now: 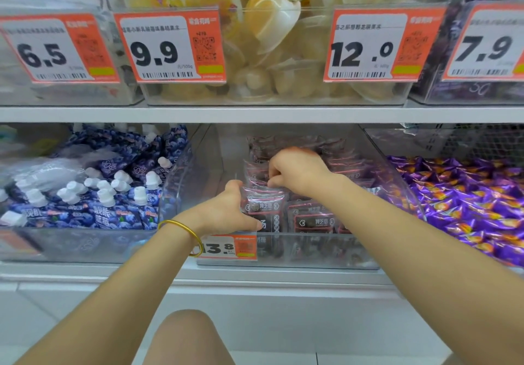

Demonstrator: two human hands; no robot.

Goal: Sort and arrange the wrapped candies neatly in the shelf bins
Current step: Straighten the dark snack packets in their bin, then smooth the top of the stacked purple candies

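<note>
A clear plastic bin (286, 251) sits in the middle of the lower shelf, holding dark wrapped candies with pink edging (312, 218), stood in rows. My left hand (226, 213) grips the left side of a front stack of these packets (265, 204), thumb over the top. My right hand (295, 170) reaches deeper into the bin, fingers curled down and pinching the tops of packets in the row behind. The candies under both hands are partly hidden.
Left bin holds blue spouted pouches (107, 194); right bin holds shiny purple wrapped candies (465, 203). The upper shelf (255, 115) carries bins of yellow jelly cups (269, 24) with orange price tags (170, 44). My knee (187, 336) shows below, over a white floor.
</note>
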